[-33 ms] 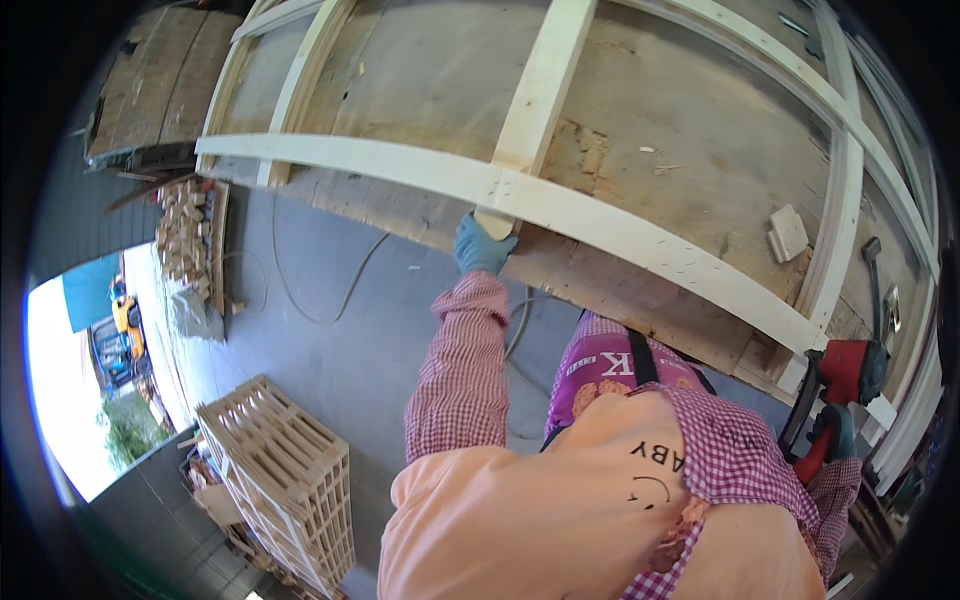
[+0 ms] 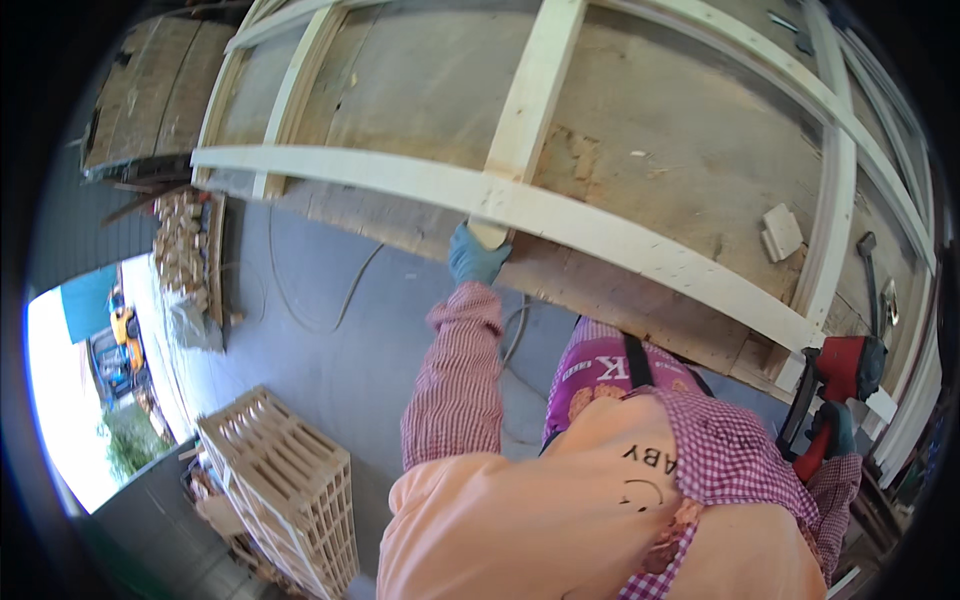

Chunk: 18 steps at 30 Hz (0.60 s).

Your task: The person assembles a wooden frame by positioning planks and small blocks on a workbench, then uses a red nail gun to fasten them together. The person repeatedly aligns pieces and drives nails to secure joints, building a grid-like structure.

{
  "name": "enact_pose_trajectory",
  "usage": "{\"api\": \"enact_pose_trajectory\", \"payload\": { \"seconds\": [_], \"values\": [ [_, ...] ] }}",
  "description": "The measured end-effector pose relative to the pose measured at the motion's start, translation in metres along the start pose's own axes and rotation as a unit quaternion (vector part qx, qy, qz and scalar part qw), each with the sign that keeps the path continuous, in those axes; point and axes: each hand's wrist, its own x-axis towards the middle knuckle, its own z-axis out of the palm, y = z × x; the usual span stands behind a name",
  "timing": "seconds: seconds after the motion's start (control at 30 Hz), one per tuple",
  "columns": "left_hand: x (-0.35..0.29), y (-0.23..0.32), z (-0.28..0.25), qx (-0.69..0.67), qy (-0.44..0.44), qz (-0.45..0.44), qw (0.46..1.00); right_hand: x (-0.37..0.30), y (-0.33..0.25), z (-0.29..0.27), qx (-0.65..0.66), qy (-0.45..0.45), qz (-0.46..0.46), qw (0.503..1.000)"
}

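My left hand (image 2: 477, 258), in a blue glove, closes around the end of a short wooden block (image 2: 488, 234). That block pokes out from beneath the front rail of a pale timber frame (image 2: 640, 245), just below where a crosspiece (image 2: 537, 90) meets it. At the far right, my right hand (image 2: 840, 430), also gloved, grips the handle of a red and black nail gun (image 2: 850, 368). The tool is beside the frame's right front corner. Part of the right hand is hidden behind the tool.
Under the frame lies a worn wooden worktop (image 2: 400, 225). A loose wood offcut (image 2: 782, 233) and a hammer (image 2: 872, 275) rest on it to the right. A hose (image 2: 350, 290) curls over the floor. Slatted crates (image 2: 280, 470) and a stack of wood pieces (image 2: 180, 245) stand left.
The whole view has shifted slightly. My left hand remains on the wooden block and my right hand on the nail gun.
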Motion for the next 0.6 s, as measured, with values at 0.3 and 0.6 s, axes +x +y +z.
{"api": "enact_pose_trajectory", "payload": {
  "seconds": [0.3,0.6],
  "values": [
    [-0.016,0.000,-0.003,-0.082,0.174,0.119,0.974,-0.001,-0.003,0.012,0.079,-0.001,0.021,0.997],
    [-0.022,0.179,0.018,-0.030,0.113,0.348,0.930,-0.033,-0.063,0.026,0.101,0.063,0.073,0.990]
  ]
}}
